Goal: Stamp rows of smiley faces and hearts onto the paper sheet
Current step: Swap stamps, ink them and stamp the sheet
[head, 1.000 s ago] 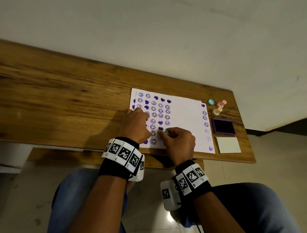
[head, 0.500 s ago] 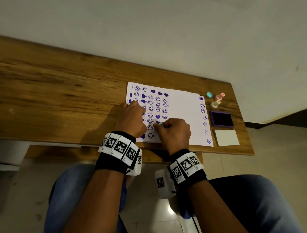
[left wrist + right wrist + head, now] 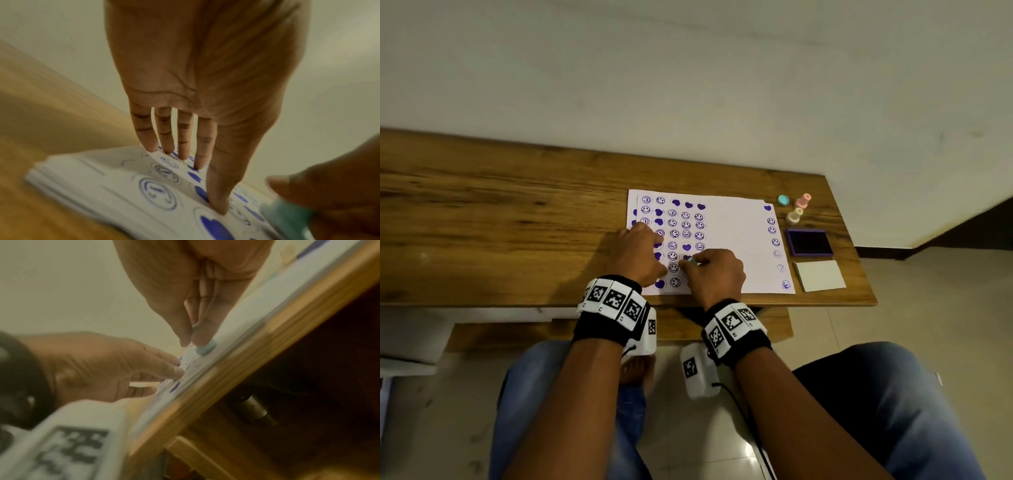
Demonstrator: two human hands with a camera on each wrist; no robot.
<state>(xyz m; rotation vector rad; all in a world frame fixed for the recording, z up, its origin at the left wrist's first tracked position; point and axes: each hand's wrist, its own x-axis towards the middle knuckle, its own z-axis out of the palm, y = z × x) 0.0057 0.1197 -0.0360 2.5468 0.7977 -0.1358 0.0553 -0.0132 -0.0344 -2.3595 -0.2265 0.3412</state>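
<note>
A white paper sheet (image 3: 736, 240) with purple smiley faces and hearts in columns on its left part lies on the wooden table (image 3: 482, 222). My left hand (image 3: 640, 246) presses straight fingers (image 3: 185, 146) and thumb onto the sheet's (image 3: 92, 183) left side. My right hand (image 3: 693, 263) pinches a small teal stamp (image 3: 691, 261) between thumb and fingers. The stamp (image 3: 206, 348) stands face down on the paper (image 3: 242, 331), just below a purple heart in the fourth column. It shows blurred at the right edge in the left wrist view (image 3: 287, 216).
Right of the sheet lie a purple ink pad (image 3: 810, 242) and a white square pad (image 3: 819, 275). Behind them are a teal cap (image 3: 783, 199), a pink stamp (image 3: 804, 201) and a cream stamp (image 3: 794, 215). The table's front edge runs just under my wrists.
The head view has shifted slightly. Both hands keep their places on the sheet, and the right hand holds the teal stamp at the same spot.
</note>
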